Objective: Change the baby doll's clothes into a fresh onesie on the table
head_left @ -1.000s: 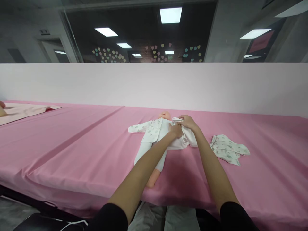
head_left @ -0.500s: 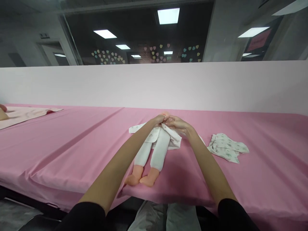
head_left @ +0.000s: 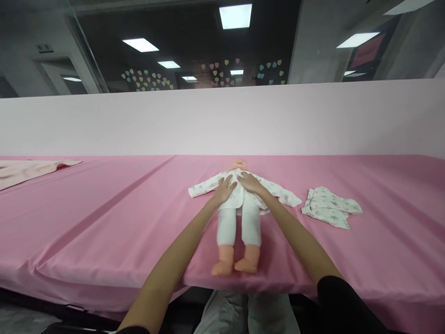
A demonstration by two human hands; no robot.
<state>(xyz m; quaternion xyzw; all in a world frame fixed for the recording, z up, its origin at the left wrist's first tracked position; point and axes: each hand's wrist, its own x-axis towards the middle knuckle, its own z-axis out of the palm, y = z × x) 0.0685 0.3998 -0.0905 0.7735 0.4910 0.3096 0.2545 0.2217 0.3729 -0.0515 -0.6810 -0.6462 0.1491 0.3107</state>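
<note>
A baby doll [head_left: 225, 255] lies on its back with its feet toward me, its legs in white cloth. It wears a white printed baby jacket [head_left: 205, 185], whose long sleeves spread out to both sides. My left hand [head_left: 224, 189] lies on the left half of the jacket front, fingers apart. On the right half rests my right hand [head_left: 251, 183], its fingers stretched out over the chest. Both palms touch the cloth and hold nothing. Part of the jacket front is hidden under the hands.
A folded white printed baby garment [head_left: 330, 207] lies right of the doll. The pink sheet [head_left: 114, 232] covers the table, with its front edge near my legs. A pale cloth [head_left: 31, 171] lies at the far left. Behind the table stands a white low wall [head_left: 139, 123] with glass above.
My hands have parted from the doll's neck area and now lie flat on its chest. The jacket front is spread flatter, and the doll's legs have swung right and straightened.
</note>
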